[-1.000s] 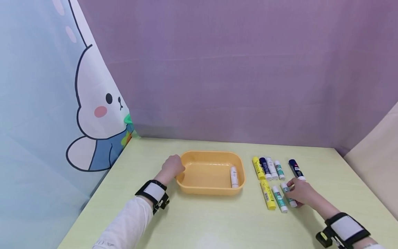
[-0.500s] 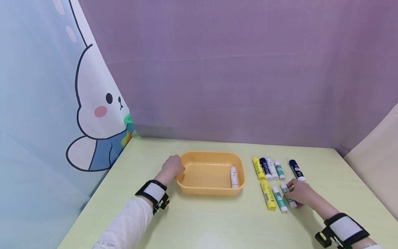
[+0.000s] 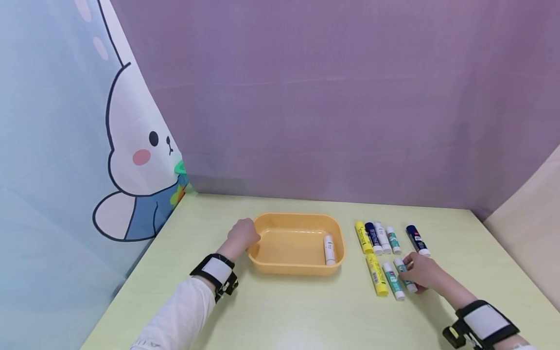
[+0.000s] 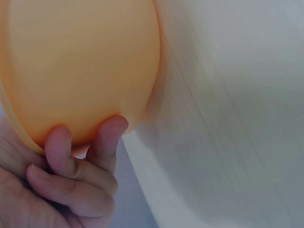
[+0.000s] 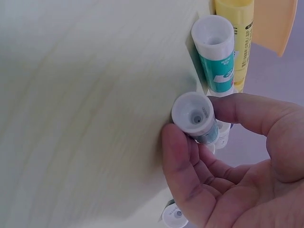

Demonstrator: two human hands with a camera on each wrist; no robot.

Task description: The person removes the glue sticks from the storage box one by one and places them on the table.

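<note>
My left hand (image 3: 244, 235) grips the left end of a shallow orange plastic tub (image 3: 290, 268); in the left wrist view its curled fingers press against the tub's outer wall. Inside the tub, toward the right, lies one white glue stick (image 3: 329, 249). My right hand (image 3: 423, 271) pinches a green-and-white glue stick (image 5: 194, 114) between thumb and fingers, its hollow white end facing the right wrist camera. Just left of it lies another green-and-white glue stick (image 3: 393, 281), with a yellow glue stick (image 3: 376, 274) beyond that.
Behind these stand out a row of a yellow stick (image 3: 363, 237), a dark blue stick (image 3: 374, 237), a white stick (image 3: 382, 237) and a small green stick (image 3: 393, 239). A dark blue glue stick (image 3: 417, 239) lies apart, close behind my right hand. A purple cloth (image 3: 306, 107) hangs along the table's back edge.
My right thumb has shifted very slightly left over the green-and-white glue stick. My left hand and the tub stay where they were.
</note>
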